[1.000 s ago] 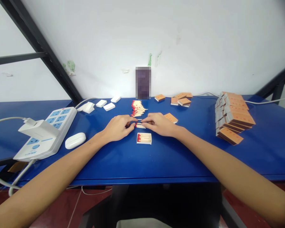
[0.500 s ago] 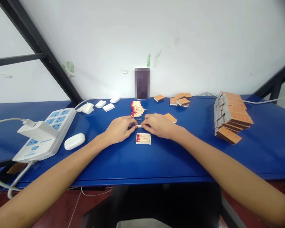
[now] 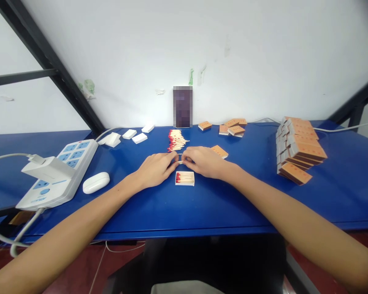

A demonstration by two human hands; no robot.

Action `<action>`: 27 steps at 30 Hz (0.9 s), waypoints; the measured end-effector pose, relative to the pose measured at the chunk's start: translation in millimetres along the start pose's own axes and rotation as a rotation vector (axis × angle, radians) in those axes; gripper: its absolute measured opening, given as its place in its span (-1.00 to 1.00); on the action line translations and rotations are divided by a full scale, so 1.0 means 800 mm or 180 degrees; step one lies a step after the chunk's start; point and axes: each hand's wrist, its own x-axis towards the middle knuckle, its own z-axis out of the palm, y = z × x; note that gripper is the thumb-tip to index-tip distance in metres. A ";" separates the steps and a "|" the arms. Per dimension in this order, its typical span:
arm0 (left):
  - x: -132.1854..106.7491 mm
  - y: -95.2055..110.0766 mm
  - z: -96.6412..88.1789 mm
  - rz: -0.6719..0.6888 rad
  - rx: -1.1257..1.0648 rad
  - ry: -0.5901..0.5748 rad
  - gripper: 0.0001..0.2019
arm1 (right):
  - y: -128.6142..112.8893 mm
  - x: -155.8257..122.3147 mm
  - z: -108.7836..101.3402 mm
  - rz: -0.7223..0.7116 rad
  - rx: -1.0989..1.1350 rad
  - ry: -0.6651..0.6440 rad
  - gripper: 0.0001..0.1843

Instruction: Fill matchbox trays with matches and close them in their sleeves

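My left hand (image 3: 157, 168) and my right hand (image 3: 205, 161) meet at the middle of the blue table, thumbs and fingertips pinched. Between them runs a short pale bit of matchsticks (image 3: 179, 162); their ends are hidden in my fingers, and how many there are I cannot tell. Just beyond the fingertips a pale stick (image 3: 180, 154) is partly visible. Close in front of my hands lies an open white matchbox tray (image 3: 185, 185), holding a layer of red-headed matches (image 3: 186, 177), heads to the left. Behind my hands spreads a loose pile of matches (image 3: 177, 141).
An orange matchbox (image 3: 220, 152) lies beside my right hand, several more (image 3: 236, 130) behind it. A large stack of matchboxes (image 3: 306, 143) stands right. White trays (image 3: 140, 138), a white case (image 3: 96, 182) and a power strip (image 3: 86, 149) are left. A pixelated dark panel (image 3: 182, 107) leans against the wall.
Both hands stay at the same spot, still pinching the matchsticks. The fingers have shifted slightly, and less of the held bundle shows between them. The tray and pile look unchanged.
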 end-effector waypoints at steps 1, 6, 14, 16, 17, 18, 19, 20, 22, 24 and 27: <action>0.000 0.000 0.000 0.0002 0.0050 -0.0023 -0.75 | -0.001 0.000 -0.001 -0.0002 -0.0065 0.0001 -0.80; 0.001 0.004 0.000 -0.0102 0.0403 -0.0273 -0.70 | -0.005 -0.001 -0.004 -0.0074 -0.0379 -0.0114 -0.74; 0.000 0.013 -0.015 -0.0034 0.0628 -0.0395 -0.68 | -0.021 -0.008 -0.030 -0.0018 -0.0678 -0.0286 -0.77; -0.005 0.014 -0.023 0.0165 0.0363 -0.0393 -0.70 | -0.028 -0.015 -0.042 0.0067 -0.0440 -0.0373 -0.81; -0.007 0.015 -0.026 0.0305 0.0170 -0.0432 -0.71 | -0.031 -0.019 -0.048 0.0086 -0.0255 -0.0467 -0.84; -0.010 0.016 -0.028 0.0439 -0.0037 -0.0495 -0.73 | -0.033 -0.022 -0.052 0.0068 -0.0067 -0.0566 -0.86; -0.012 0.017 -0.030 0.0538 -0.0230 -0.0554 -0.75 | -0.035 -0.025 -0.056 0.0051 0.0097 -0.0671 -0.88; -0.013 0.017 -0.031 0.0598 -0.0393 -0.0603 -0.77 | -0.036 -0.027 -0.058 0.0042 0.0214 -0.0748 -0.89; -0.014 0.018 -0.031 0.0616 -0.0623 -0.0635 -0.80 | -0.037 -0.029 -0.059 0.0045 0.0313 -0.0815 -0.89; -0.013 0.018 -0.029 0.0600 -0.0746 -0.0606 -0.81 | -0.036 -0.029 -0.057 0.0023 0.0294 -0.0773 -0.88; -0.011 0.015 -0.026 0.0590 -0.0874 -0.0502 -0.82 | -0.032 -0.029 -0.052 -0.0101 0.0342 -0.0660 -0.87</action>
